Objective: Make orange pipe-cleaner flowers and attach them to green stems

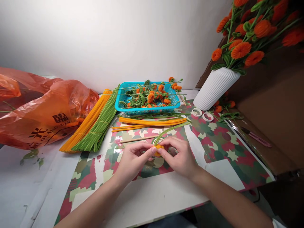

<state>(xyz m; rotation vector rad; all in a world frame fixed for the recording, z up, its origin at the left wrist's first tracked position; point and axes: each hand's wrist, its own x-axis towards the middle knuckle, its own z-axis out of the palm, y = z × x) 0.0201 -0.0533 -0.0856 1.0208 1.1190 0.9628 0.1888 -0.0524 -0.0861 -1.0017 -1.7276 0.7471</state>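
Note:
Between my two hands is a small yellow-orange pipe cleaner flower [158, 150] with a green pipe cleaner stem [169, 128] reaching up and to the right. My left hand [140, 155] pinches its left side with thumb and finger. On the opposite side, my right hand [177, 153] closes thumb and fingertips against the flower. Just beyond the hands lie a thin wooden stick [140, 139] and yellow pipe cleaners [152, 121]. A roll of tape [155, 141] sits partly hidden behind the fingers.
A blue basket [147, 110] holds orange flowers and green parts. Left are green [98, 129] and yellow pipe cleaner bundles [84, 123] and an orange plastic bag [54, 110]. Right stand a white vase [216, 88] of flowers, two white tape rolls [208, 117] and a pink cutter [256, 137].

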